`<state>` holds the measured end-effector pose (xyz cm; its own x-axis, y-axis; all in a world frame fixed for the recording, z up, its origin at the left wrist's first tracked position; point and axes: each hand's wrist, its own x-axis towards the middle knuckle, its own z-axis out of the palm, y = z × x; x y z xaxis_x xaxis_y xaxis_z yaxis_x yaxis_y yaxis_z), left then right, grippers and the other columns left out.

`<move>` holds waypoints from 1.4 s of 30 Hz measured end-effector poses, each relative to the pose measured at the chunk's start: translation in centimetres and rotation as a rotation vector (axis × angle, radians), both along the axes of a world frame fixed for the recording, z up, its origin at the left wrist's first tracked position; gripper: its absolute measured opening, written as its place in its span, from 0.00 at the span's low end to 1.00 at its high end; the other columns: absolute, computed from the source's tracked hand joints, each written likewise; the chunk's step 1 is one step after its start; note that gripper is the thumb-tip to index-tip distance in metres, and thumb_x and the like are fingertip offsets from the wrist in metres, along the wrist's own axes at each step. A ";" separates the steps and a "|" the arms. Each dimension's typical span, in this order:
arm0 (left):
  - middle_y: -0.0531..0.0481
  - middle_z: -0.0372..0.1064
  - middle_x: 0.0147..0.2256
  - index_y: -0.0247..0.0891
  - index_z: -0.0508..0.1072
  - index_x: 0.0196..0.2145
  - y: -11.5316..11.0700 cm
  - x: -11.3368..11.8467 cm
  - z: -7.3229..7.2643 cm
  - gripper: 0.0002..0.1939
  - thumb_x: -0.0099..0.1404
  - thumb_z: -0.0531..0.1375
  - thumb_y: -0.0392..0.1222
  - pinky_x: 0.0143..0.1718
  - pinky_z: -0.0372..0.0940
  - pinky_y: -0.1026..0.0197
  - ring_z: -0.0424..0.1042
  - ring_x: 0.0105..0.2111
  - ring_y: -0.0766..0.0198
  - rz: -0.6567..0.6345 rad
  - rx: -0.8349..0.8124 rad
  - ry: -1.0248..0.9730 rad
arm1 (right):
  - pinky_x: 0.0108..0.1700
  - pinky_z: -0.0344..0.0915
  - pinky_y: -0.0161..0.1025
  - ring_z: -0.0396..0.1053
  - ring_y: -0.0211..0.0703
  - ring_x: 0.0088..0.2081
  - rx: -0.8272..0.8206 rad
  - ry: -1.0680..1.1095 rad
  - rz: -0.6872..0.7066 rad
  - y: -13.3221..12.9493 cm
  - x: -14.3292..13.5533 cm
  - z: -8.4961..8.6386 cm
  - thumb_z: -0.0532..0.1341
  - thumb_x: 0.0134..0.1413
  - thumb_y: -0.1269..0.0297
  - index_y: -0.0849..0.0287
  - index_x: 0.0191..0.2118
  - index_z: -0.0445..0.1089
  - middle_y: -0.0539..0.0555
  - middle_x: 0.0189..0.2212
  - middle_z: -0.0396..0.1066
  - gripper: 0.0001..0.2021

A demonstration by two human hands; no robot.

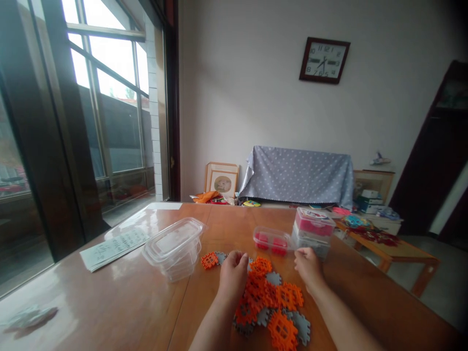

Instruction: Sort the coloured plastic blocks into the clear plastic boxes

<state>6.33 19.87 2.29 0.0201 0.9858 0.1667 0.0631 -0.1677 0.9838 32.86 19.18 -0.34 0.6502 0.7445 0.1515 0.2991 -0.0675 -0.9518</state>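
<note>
Orange and grey toothed plastic pieces (pixel 256 290) lie in a loose pile on the wooden table. Over the pile's upper left edge is my left hand (pixel 233 273), its fingers curled and thumb pressed in; whatever they hold, if anything, is hidden. One orange piece (pixel 209 261) lies just left of that hand. My right hand (pixel 309 267) is closed in a pinch, close to the right end of a shallow clear container (pixel 268 231) with red items (pixel 279 245) inside. I cannot tell whether it touches the container or holds something small.
Clear plastic tubs (pixel 177 258) are stacked at left, near papers with writing (pixel 113 248). A pink-topped stack of boxes (pixel 314 224) stands beyond my right hand. Crumpled plastic (pixel 31 317) lies at the near left. Beyond the table's right edge is a low wooden table (pixel 409 251).
</note>
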 end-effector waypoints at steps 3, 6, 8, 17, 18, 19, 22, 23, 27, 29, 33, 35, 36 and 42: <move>0.53 0.65 0.25 0.38 0.71 0.28 0.2 0.2 -0.3 0.16 0.60 0.60 0.55 0.31 0.58 0.64 0.63 0.27 0.64 -0.024 -0.011 -0.012 | 0.19 0.54 0.34 0.64 0.38 0.17 0.018 0.127 -0.086 0.5 0.0 -0.3 0.61 0.51 0.49 0.54 0.33 0.63 0.46 0.18 0.67 0.14; 0.52 0.66 0.25 0.37 0.72 0.28 0.5 0.3 -0.7 0.17 0.59 0.61 0.56 0.31 0.59 0.64 0.63 0.27 0.63 -0.035 -0.011 -0.011 | 0.16 0.48 0.30 0.61 0.36 0.14 0.024 0.213 -0.075 1.1 -0.1 -0.4 0.62 0.50 0.47 0.55 0.31 0.63 0.46 0.16 0.66 0.16; 0.52 0.66 0.25 0.37 0.72 0.29 0.6 0.3 -0.8 0.17 0.59 0.61 0.56 0.31 0.59 0.64 0.64 0.27 0.63 -0.036 -0.009 0.001 | 0.14 0.46 0.29 0.59 0.34 0.13 0.031 0.288 -0.056 1.5 -0.4 -0.4 0.64 0.48 0.46 0.55 0.30 0.63 0.45 0.14 0.64 0.18; 0.51 0.67 0.25 0.37 0.72 0.27 0.2 0.3 -0.3 0.19 0.58 0.61 0.58 0.32 0.59 0.62 0.65 0.28 0.62 -0.020 0.008 0.018 | 0.14 0.40 0.25 0.51 0.28 0.11 0.023 0.559 0.062 1.5 -0.8 0.4 0.65 0.48 0.58 0.57 0.29 0.63 0.42 0.13 0.60 0.11; 0.51 0.67 0.25 0.37 0.72 0.27 0.2 0.3 -0.2 0.19 0.58 0.61 0.58 0.32 0.59 0.62 0.65 0.28 0.62 -0.021 0.010 0.017 | 0.14 0.41 0.25 0.52 0.28 0.11 0.011 0.589 0.086 1.3 -0.9 0.6 0.65 0.48 0.59 0.58 0.29 0.64 0.42 0.13 0.60 0.11; 0.51 0.67 0.25 0.37 0.72 0.27 0.1 0.3 -0.2 0.19 0.58 0.62 0.58 0.32 0.59 0.62 0.65 0.28 0.62 -0.022 0.012 0.017 | 0.14 0.42 0.26 0.53 0.29 0.11 0.001 0.615 0.111 1.0 -1.1 0.7 0.64 0.49 0.59 0.58 0.29 0.64 0.43 0.13 0.61 0.10; 0.51 0.67 0.25 0.37 0.72 0.27 0.0 0.3 -0.2 0.19 0.58 0.61 0.58 0.32 0.60 0.62 0.66 0.28 0.62 -0.023 0.015 0.028 | 0.14 0.46 0.26 0.55 0.29 0.13 -0.059 0.723 0.196 0.1 -1.7 1.1 0.64 0.50 0.59 0.59 0.30 0.66 0.44 0.15 0.63 0.09; 0.51 0.67 0.25 0.37 0.72 0.27 0.0 0.4 -0.2 0.19 0.58 0.62 0.57 0.32 0.60 0.62 0.66 0.28 0.62 -0.026 0.014 0.034 | 0.15 0.46 0.26 0.55 0.29 0.13 -0.082 0.763 0.222 -0.2 -1.9 1.3 0.63 0.50 0.59 0.59 0.30 0.66 0.44 0.15 0.63 0.09; 0.51 0.68 0.25 0.37 0.72 0.28 -0.1 0.5 -0.1 0.19 0.57 0.63 0.59 0.32 0.60 0.63 0.67 0.28 0.62 -0.035 0.004 0.032 | 0.15 0.47 0.26 0.55 0.29 0.13 -0.065 0.848 0.302 -1.4 -2.4 2.1 0.64 0.52 0.60 0.58 0.30 0.65 0.43 0.15 0.62 0.09; 0.50 0.70 0.27 0.36 0.74 0.33 -0.2 0.5 0.0 0.22 0.56 0.63 0.61 0.33 0.61 0.62 0.69 0.30 0.61 -0.019 0.000 -0.017 | 0.16 0.47 0.26 0.55 0.28 0.14 -0.026 0.848 0.350 -1.8 -2.6 2.5 0.64 0.52 0.60 0.58 0.30 0.65 0.43 0.15 0.62 0.09; 0.44 0.74 0.34 0.34 0.73 0.44 -0.6 0.2 0.9 0.32 0.56 0.63 0.66 0.34 0.64 0.61 0.71 0.32 0.60 -0.006 -0.060 -0.134 | 0.16 0.50 0.26 0.56 0.28 0.15 -0.014 0.813 0.464 -2.5 -3.3 3.1 0.66 0.51 0.60 0.58 0.30 0.66 0.44 0.16 0.64 0.09; 0.42 0.75 0.36 0.34 0.73 0.42 -0.9 0.0 1.4 0.34 0.55 0.61 0.69 0.32 0.64 0.61 0.72 0.30 0.61 -0.043 -0.113 -0.160 | 0.17 0.51 0.27 0.57 0.29 0.15 -0.017 0.774 0.490 -2.8 -3.8 3.4 0.66 0.51 0.60 0.58 0.30 0.67 0.44 0.17 0.65 0.09; 0.42 0.75 0.37 0.34 0.74 0.41 -1.0 0.0 1.6 0.33 0.55 0.61 0.69 0.30 0.63 0.62 0.71 0.29 0.62 -0.061 -0.134 -0.171 | 0.16 0.52 0.27 0.58 0.29 0.15 -0.016 0.755 0.497 -3.0 -4.0 3.4 0.66 0.51 0.59 0.58 0.30 0.67 0.45 0.17 0.65 0.10; 0.40 0.76 0.35 0.31 0.73 0.42 -1.1 -0.3 1.6 0.35 0.57 0.60 0.70 0.25 0.57 0.65 0.70 0.26 0.66 -0.036 -0.188 -0.352 | 0.17 0.52 0.27 0.59 0.29 0.16 0.032 0.757 0.532 -3.1 -5.1 3.5 0.67 0.51 0.58 0.59 0.32 0.69 0.45 0.18 0.66 0.11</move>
